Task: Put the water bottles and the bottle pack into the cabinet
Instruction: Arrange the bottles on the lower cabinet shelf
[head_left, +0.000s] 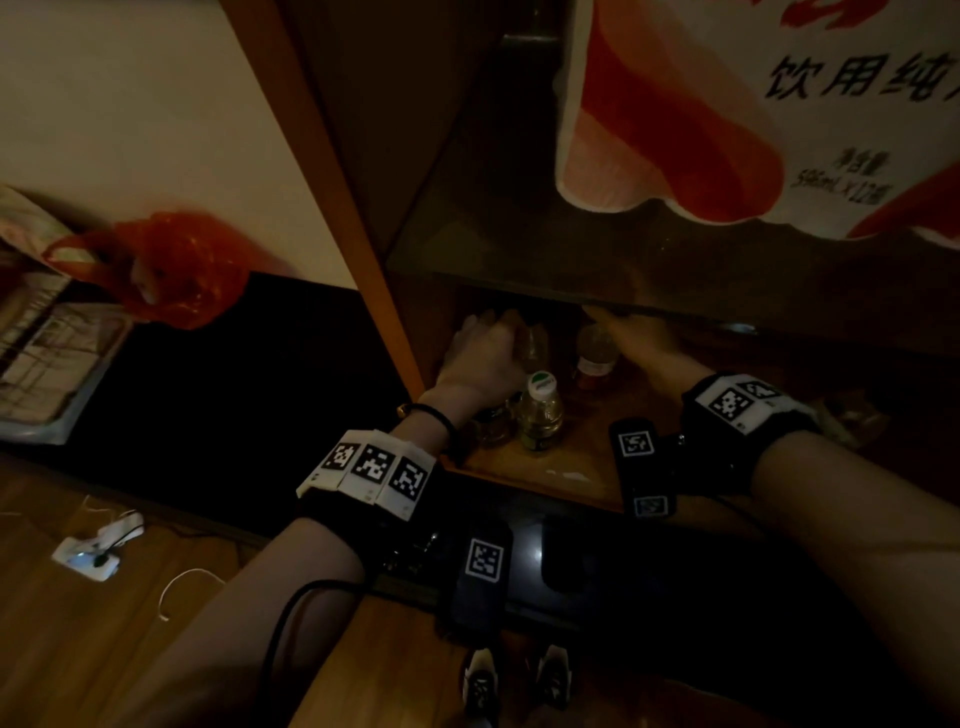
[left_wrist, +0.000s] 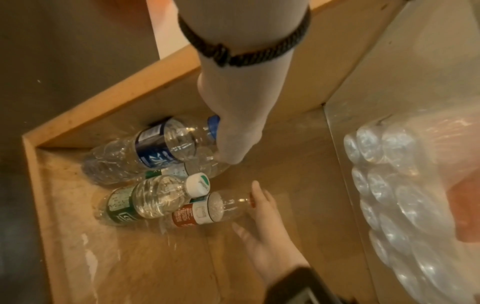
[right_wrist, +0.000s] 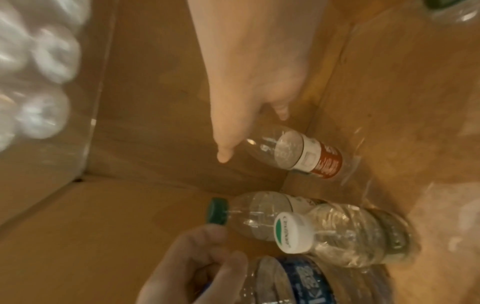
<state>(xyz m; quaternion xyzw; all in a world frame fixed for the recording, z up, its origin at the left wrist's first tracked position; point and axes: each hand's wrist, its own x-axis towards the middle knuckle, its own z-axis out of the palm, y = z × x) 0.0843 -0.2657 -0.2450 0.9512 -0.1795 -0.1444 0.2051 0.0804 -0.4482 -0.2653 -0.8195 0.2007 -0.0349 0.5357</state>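
Observation:
Both hands reach into the cabinet's low wooden compartment (left_wrist: 155, 267). My left hand (left_wrist: 233, 139) grips the cap end of a blue-label water bottle (left_wrist: 161, 148) in the left corner. A white-capped, green-label bottle (head_left: 540, 415) stands beside it, with a green-capped bottle (right_wrist: 257, 216) behind. My right hand (right_wrist: 246, 92) has straight fingers touching the neck of a red-label bottle (right_wrist: 306, 154); its cap is mostly hidden. The shrink-wrapped bottle pack (head_left: 753, 104) lies on the glass shelf (head_left: 519, 249) above.
The cabinet's left side panel (head_left: 322, 156) stands close to my left wrist. Outside, a red plastic bag (head_left: 176, 270) and a tray (head_left: 47, 364) sit on a dark surface. A power strip (head_left: 88, 556) with cables lies on the wooden floor.

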